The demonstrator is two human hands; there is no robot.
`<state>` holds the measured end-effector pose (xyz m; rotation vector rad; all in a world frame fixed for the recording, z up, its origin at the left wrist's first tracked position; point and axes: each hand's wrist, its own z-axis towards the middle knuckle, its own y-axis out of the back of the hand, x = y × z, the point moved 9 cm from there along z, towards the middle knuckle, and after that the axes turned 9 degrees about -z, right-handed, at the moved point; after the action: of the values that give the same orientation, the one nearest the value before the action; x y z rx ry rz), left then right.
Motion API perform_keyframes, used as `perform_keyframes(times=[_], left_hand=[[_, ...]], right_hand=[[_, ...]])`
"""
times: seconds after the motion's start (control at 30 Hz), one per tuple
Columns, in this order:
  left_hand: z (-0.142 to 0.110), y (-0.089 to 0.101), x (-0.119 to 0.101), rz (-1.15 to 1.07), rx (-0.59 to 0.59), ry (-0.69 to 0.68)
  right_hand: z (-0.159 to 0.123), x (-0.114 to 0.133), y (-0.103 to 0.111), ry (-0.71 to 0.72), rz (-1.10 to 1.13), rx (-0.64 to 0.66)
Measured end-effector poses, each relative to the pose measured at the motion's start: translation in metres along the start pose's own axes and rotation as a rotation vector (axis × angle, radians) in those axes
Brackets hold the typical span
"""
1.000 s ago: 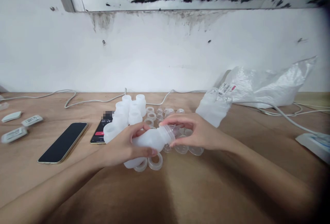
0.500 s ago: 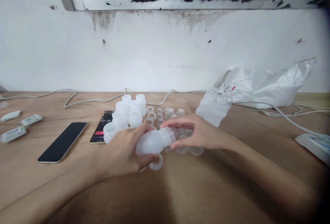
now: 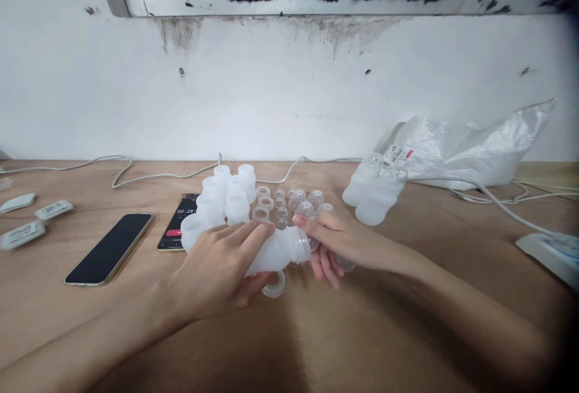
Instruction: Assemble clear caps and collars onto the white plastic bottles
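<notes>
My left hand (image 3: 228, 257) is wrapped round a frosted white baby bottle (image 3: 275, 252), tilted nearly onto its side with its neck to the right. At that neck my right hand (image 3: 330, 239) holds a clear domed cap (image 3: 313, 241), thumb above and fingers curled beneath; the palm hides most of the cap. Behind my left hand stand several open frosted bottles (image 3: 237, 203). Milky collar rings (image 3: 265, 202) lie in a column beside them, one ring (image 3: 274, 284) just below the held bottle. Clear teats (image 3: 281, 203) and larger clear domes (image 3: 315, 198) are lined up farther right.
Two capped bottles (image 3: 376, 200) lie at the right, before a shiny plastic bag (image 3: 461, 149). A dark phone (image 3: 110, 249) and a second phone showing a timer (image 3: 174, 224) lie left. White cables (image 3: 289, 173) run along the wall to a power strip (image 3: 549, 254).
My right hand has rolled over at the bottle's neck: its thumb is now on top and its fingers point down. The left hand's fingers have shifted over the bottle, which stays in about the same place.
</notes>
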<state>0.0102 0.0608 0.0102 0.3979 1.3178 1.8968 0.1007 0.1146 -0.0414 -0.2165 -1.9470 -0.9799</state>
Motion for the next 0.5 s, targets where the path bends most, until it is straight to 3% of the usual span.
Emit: perform_keyframes(times=[0.13,0.27,0.4,0.5], left_hand=[[0.001,-0.004,0.007,-0.046,0.024,0.031],[0.002,-0.010,0.020,-0.172,0.117,0.170],[0.001,-0.012,0.026,-0.258,0.148,0.251],[0.001,-0.013,0.029,-0.297,0.149,0.285]], right_hand=[[-0.002,-0.002,-0.001,-0.046,-0.017,0.025],[-0.008,0.003,0.011,-0.014,-0.139,0.035],[-0.018,0.022,0.038,0.175,-0.375,-0.145],[-0.023,0.035,0.039,0.314,-0.466,-0.175]])
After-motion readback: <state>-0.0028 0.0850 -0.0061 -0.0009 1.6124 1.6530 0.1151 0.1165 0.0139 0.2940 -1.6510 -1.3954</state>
